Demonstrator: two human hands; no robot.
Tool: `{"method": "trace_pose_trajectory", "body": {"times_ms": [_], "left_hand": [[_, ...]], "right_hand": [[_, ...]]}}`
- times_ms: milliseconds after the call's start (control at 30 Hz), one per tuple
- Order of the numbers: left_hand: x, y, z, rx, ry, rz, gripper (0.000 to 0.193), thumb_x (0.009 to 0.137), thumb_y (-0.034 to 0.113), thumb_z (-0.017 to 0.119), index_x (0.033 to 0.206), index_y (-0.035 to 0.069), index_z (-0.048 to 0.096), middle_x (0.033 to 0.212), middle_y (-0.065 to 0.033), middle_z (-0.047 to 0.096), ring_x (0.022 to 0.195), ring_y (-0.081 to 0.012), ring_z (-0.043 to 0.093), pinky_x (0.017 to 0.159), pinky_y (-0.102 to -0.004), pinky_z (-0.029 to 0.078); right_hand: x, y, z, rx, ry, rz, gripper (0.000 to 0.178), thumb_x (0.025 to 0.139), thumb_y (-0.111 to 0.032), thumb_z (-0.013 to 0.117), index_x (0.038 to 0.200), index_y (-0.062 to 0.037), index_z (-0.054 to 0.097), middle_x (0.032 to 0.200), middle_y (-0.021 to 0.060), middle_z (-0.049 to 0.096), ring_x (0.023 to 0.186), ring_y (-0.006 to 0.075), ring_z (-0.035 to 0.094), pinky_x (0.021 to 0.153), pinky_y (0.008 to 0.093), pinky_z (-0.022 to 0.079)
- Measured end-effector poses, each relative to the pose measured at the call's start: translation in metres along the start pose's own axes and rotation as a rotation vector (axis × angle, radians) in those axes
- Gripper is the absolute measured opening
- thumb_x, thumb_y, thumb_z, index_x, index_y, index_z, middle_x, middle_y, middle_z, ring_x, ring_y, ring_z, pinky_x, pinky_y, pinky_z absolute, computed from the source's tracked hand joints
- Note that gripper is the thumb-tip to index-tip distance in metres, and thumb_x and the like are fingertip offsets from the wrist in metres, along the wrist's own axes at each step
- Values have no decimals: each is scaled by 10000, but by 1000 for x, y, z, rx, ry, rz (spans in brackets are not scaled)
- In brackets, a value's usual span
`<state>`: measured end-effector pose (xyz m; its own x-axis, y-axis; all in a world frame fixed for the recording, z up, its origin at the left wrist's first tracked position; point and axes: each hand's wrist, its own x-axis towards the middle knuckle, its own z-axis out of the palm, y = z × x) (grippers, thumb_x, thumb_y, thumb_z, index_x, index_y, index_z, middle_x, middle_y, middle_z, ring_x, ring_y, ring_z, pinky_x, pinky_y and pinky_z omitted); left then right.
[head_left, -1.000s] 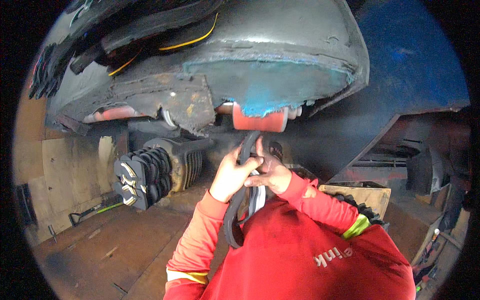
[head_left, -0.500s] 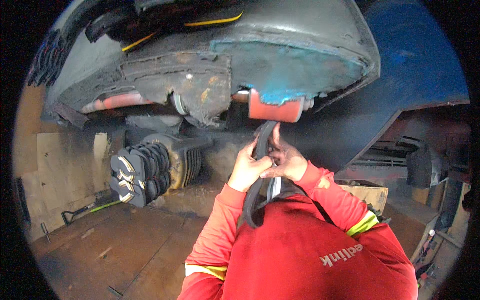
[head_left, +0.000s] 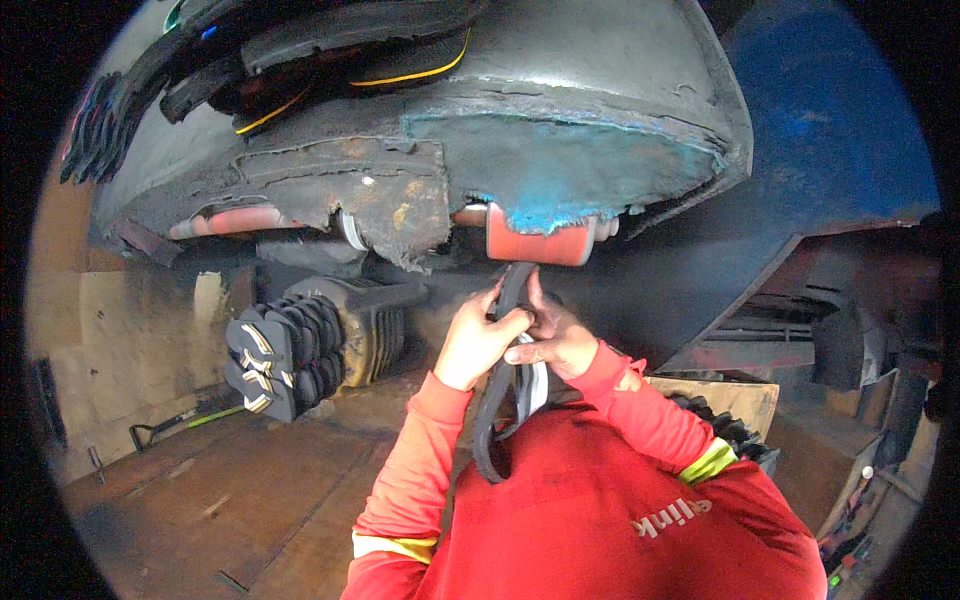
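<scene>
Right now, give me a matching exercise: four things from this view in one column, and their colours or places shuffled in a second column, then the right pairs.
Things:
1 black sole
2 roller
3 stack of soles
4 cardboard box

Descriptions:
A red, above the hands
B on the floor at the left
C at the right, by the elbow
D gripped by left hand and right hand

Pairs: 1-D, 2-A, 3-B, 4-C

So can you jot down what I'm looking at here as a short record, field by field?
Setting: grimy workshop, wooden floor
Left hand: grips a black shoe sole
Right hand: holds the same sole from the other side
Sole's top end: pressed up against a red grinding roller
Above: worn grey machine hood with blue patch
Left of hands: stack of black soles
Clothing: red sleeves, yellow bands
</scene>
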<state>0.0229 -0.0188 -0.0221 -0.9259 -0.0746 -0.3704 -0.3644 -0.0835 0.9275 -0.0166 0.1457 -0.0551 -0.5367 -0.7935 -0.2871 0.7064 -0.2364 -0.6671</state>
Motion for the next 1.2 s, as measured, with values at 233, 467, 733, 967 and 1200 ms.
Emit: {"method": "trace_pose_trajectory", "body": {"times_ms": [233,467,733,967,1200], "left_hand": [[32,-9,18,-137,0,16,353,807,105,655,1126,-47,650,964,-66,700,841,-114,628,754,-288,519],[1,-44,13,-350,-35,109,478,804,75,695,1271,4,626,1006,-57,699,883,-123,640,798,-292,531],[25,-15,12,-55,85,77,517,772,195,734,1212,-54,629,979,-129,717,900,-177,670,821,-323,525],[13,-27,27,-513,74,41,442,823,-2,629,1263,-33,595,1026,-79,693,886,-145,661,810,-291,534],[2,-36,35,6,379,288,513,891,305,743,1253,-39,625,1096,-184,725,1002,-268,717,878,-358,541]], "right_hand": [[17,-21,-31,-88,-25,5,996,761,117,749,1557,-179,228,1380,67,478,1274,214,513,980,347,531],[-3,-18,-5,-247,-11,7,1322,700,155,782,1597,-247,-102,1578,93,280,1348,223,446,1015,365,513],[13,-16,-18,-89,58,1,1058,680,60,792,1562,-175,258,1323,35,554,1234,200,543,965,365,518],[4,-21,-27,-391,-90,-26,1044,768,-64,816,1580,-91,162,1458,77,433,1291,189,505,1021,346,483],[1,29,-15,-1046,207,-398,1018,708,-32,803,1537,4,212,1513,139,378,1403,237,386,1152,378,343]]}}
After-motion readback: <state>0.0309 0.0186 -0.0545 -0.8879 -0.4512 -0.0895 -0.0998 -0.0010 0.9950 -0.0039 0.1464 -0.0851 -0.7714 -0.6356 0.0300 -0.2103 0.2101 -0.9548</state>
